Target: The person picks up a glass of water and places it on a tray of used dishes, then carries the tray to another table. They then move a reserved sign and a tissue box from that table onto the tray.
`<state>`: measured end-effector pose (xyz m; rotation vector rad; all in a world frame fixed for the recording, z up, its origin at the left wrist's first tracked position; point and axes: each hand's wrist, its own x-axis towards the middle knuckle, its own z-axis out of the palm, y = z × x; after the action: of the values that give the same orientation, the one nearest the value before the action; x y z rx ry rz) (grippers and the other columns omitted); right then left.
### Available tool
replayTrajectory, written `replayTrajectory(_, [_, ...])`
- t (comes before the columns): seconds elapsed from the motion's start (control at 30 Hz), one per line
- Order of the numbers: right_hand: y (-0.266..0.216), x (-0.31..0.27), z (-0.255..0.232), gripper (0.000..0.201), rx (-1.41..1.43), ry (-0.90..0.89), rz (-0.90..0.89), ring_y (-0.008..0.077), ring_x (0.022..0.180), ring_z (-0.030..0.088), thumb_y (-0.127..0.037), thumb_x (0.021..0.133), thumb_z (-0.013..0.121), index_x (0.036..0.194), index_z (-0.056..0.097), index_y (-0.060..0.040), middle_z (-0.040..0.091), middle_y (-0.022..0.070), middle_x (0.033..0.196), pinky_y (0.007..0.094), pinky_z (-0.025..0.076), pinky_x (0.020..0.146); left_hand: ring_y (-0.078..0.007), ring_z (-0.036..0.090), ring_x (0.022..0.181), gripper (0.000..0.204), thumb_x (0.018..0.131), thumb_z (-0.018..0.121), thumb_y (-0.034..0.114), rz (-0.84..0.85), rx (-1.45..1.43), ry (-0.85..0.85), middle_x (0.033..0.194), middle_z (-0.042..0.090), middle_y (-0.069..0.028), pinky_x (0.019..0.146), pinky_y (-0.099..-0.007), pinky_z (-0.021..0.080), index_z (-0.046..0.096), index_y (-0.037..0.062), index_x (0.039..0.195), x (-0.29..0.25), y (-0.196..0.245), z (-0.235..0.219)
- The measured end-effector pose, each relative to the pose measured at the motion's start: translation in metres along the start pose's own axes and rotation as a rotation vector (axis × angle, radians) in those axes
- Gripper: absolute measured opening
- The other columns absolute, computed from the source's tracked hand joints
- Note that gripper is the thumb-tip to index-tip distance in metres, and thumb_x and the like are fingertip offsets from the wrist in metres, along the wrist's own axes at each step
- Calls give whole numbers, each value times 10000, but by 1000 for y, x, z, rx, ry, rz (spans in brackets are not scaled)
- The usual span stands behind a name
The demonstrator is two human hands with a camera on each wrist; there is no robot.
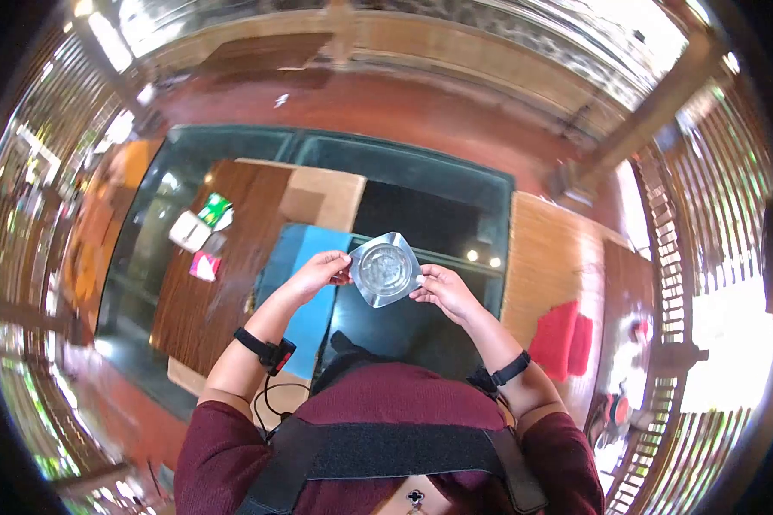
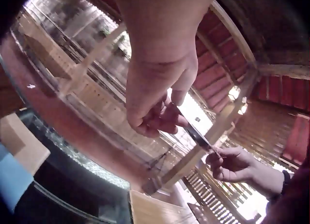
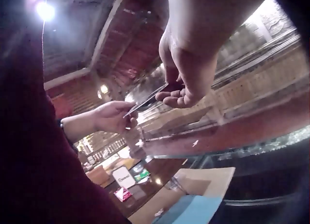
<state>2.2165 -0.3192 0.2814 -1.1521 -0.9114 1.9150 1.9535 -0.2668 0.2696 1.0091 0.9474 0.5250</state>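
Note:
A shiny, silvery square dish (image 1: 385, 269) with a round hollow in its middle is held up in front of the body. My left hand (image 1: 326, 269) pinches its left corner between thumb and fingers. At the opposite corner, my right hand (image 1: 445, 290) grips the edge the same way. Both wrist views show the dish (image 2: 197, 136) nearly edge-on, as a thin tilted sheet between the two hands. In the right wrist view, the left hand (image 3: 110, 116) appears at the far end of the dish (image 3: 145, 104).
Below is a dark glass-topped table (image 1: 404, 330). At left lie a brown wooden board (image 1: 240, 197), a blue sheet (image 1: 313, 296), a green packet (image 1: 216, 209), a white card (image 1: 189, 232) and a pink packet (image 1: 204, 266). Red cloth (image 1: 561, 342) rests on a wooden surface (image 1: 537, 249) at right.

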Motion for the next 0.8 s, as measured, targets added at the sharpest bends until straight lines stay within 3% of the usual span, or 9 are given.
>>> replayTrajectory(0.1, [8, -58, -50, 202, 119, 147, -77, 130, 717, 540, -98, 832, 423, 1010, 458, -10, 533, 56, 845, 246, 442, 656, -99, 533, 727, 124, 838, 443, 180, -7, 66, -150, 776, 541, -21, 713, -251, 435, 475, 65, 873, 25, 19, 77])
replayTrajectory(0.33, [54, -191, -139, 217, 423, 430, -283, 159, 751, 551, -80, 821, 442, 1029, 439, -18, 530, 63, 872, 290, 458, 693, -129, 561, 757, 98, 815, 463, 114, -45, 201, -513, 783, 555, -45, 715, -268, 446, 433, 55, 887, 93, -4, 228])
replayTrajectory(0.47, [74, -251, -159, 226, 473, 605, -385, 181, 779, 558, -79, 817, 455, 1033, 424, -21, 527, 69, 895, 299, 460, 701, -132, 563, 753, 70, 812, 451, 92, -106, 379, -692, 773, 554, -59, 675, -243, 447, 420, 58, 865, 123, -14, 303])
replayTrajectory(0.6, [96, -294, -179, 205, 604, 666, -495, 184, 784, 556, -80, 819, 451, 1020, 436, -47, 524, 76, 903, 309, 461, 702, -147, 573, 720, 83, 786, 450, 64, -149, 452, -858, 770, 554, -81, 659, -239, 449, 411, 47, 857, 145, -17, 373])
replayTrajectory(0.7, [105, -314, -190, 212, 605, 745, -540, 177, 781, 553, -97, 827, 442, 1035, 427, -59, 523, 62, 892, 310, 456, 706, -172, 585, 692, 133, 748, 446, 39, -205, 524, -948, 773, 547, -100, 622, -235, 454, 406, 26, 874, 161, -18, 413])
replayTrajectory(0.8, [111, -326, -204, 222, 573, 903, -545, 170, 762, 552, -96, 831, 430, 1050, 418, -64, 526, 58, 892, 304, 450, 701, -142, 576, 703, 137, 758, 479, 82, -288, 569, -1051, 762, 559, -78, 620, -232, 439, 439, 43, 883, 178, -18, 454])
